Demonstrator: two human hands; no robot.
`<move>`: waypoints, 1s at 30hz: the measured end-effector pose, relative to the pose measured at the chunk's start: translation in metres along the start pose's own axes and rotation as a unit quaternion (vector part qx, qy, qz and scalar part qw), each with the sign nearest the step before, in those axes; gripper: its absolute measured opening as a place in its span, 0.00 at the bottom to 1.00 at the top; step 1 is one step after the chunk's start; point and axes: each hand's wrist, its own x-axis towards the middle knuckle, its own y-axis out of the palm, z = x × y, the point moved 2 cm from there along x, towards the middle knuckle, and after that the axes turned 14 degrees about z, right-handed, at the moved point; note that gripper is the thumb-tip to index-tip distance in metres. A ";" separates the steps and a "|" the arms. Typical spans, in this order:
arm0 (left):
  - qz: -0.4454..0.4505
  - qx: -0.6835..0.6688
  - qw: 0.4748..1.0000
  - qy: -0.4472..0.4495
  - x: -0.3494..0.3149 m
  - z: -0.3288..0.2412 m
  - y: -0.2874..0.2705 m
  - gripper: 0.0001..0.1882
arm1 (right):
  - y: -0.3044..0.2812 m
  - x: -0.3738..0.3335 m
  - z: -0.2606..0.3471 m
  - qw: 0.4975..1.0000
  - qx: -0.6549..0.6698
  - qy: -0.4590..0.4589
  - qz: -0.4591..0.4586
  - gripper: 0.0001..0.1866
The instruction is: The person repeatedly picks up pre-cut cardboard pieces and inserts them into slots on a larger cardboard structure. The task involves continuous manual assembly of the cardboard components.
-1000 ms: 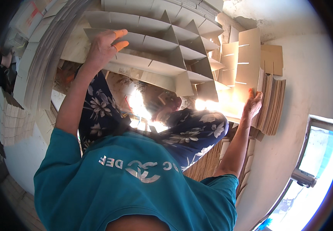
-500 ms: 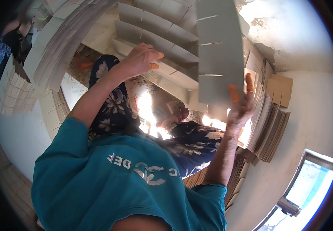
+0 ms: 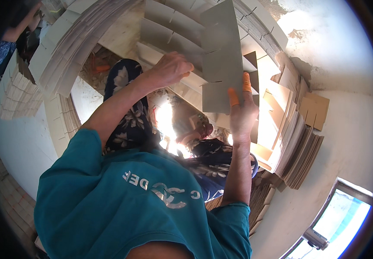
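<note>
A long grey cardboard strip [image 3: 222, 60] with slots along its left edge stands up in front of me, and my right hand [image 3: 243, 108] grips its lower right edge. Orange covers show on that hand's thumb and a finger. To the left, my left hand [image 3: 172, 70] is closed, its fingers curled by the lower standing divider strips [image 3: 171, 39]. What its fingertips hold, if anything, is hidden. These slotted dividers stand in parallel rows beyond both hands, partly behind the raised strip.
Stacked cardboard sheets [image 3: 72, 47] lean at the left, more slotted sheets [image 3: 305, 151] at the right by the wall. A small brown slotted piece [image 3: 313, 111] sits above the right stack. A bright window [image 3: 337, 216] is at lower right. Part of another person [image 3: 7, 49] shows far left.
My right hand has carried the cardboard strip left and slightly down, over the divider rows. The left hand has shifted a little to the right, its fingers now more curled.
</note>
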 end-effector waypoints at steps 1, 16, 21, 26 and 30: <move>-0.003 -0.002 1.000 0.001 0.001 0.000 0.000 0.03 | 0.001 0.000 0.000 1.000 -0.009 -0.011 -0.005 0.30; 0.053 0.021 0.997 -0.047 0.011 0.005 0.001 0.07 | 0.046 0.009 -0.004 0.985 -0.081 -0.127 0.080 0.34; 0.053 0.012 0.998 -0.032 0.012 0.010 0.004 0.07 | 0.057 0.000 -0.023 0.985 -0.050 -0.156 0.051 0.35; 0.027 0.003 0.999 -0.045 0.012 0.009 0.005 0.05 | 0.053 0.014 -0.026 0.978 -0.034 -0.190 0.078 0.33; 0.115 -0.063 0.989 -0.067 0.026 0.013 -0.007 0.09 | 0.050 0.009 -0.029 0.983 -0.022 -0.167 0.069 0.33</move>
